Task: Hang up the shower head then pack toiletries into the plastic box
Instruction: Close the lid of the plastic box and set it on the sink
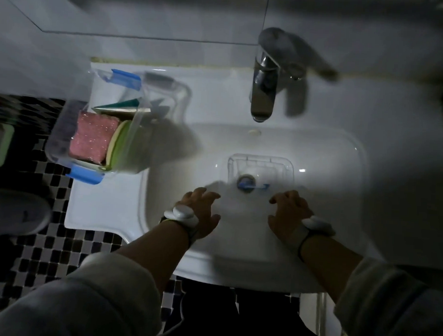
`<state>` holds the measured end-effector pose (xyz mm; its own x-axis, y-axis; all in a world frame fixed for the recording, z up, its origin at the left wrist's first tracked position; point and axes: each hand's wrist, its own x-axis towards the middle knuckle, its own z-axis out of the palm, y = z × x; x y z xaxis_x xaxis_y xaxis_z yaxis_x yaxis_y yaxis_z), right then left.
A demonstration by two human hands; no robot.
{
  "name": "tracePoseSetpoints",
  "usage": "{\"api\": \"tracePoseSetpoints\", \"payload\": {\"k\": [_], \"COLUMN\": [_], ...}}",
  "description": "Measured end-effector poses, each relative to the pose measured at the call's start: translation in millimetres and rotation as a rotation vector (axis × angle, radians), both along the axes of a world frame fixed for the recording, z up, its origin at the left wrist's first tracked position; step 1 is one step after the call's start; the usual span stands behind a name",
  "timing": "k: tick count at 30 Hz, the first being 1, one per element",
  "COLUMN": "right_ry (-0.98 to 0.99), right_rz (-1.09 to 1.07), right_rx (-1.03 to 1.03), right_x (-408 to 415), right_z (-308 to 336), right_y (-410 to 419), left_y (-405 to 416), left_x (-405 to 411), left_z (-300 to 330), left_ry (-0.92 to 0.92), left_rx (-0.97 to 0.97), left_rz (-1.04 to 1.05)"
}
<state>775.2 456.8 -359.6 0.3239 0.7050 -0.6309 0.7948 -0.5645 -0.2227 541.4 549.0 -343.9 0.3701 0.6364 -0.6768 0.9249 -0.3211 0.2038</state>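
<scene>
Hands hovered empty over the sink (343, 152): left hand (200, 210) and right hand (289, 211), fingers loosely spread, near the clear lid (261, 169) in the basin. Plastic box (98, 127) sat left; best lift with 2 hands, level.

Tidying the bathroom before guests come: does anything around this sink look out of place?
Yes. A clear lid lies in the sink over the drain, while the plastic box sits open on the left ledge, overhanging its edge above the floor. Both hands hover empty.
</scene>
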Motion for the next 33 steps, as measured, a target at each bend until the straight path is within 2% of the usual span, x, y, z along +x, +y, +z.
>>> {"api": "tracePoseSetpoints", "payload": {"k": [7, 13, 16, 23, 28, 33], "right_ry": [-0.008, -0.016, -0.013, -0.020, 0.038, 0.167], "right_rz": [0.176, 0.240, 0.278, 0.266, 0.175, 0.098], "right_rx": [-0.064, -0.045, -0.032, 0.214, 0.343, 0.246], "right_x": [4.5, -6.6, -11.3, -21.2, -19.2, -14.5], "right_z": [-7.6, -2.9, -0.1, 22.2, 51.9, 81.8], "right_y": [4.9, -7.7, -12.8, -19.7, -19.0, -4.9], "left_y": [-2.1, 6.8, 10.4, 0.9, -2.0, 2.0], "left_x": [23.0, 29.8, 24.1, 3.5, -8.6, -6.4], "left_z": [-11.1, -2.8, 5.8, 30.3, 61.6, 80.2], "left_ry": [-0.152, -0.156, -0.108, -0.022, -0.060, -0.118], "left_rx": [-0.150, -0.219, -0.210, -0.097, 0.103, 0.187], "left_rz": [0.250, 0.445, 0.344, 0.055, 0.026, 0.087]}}
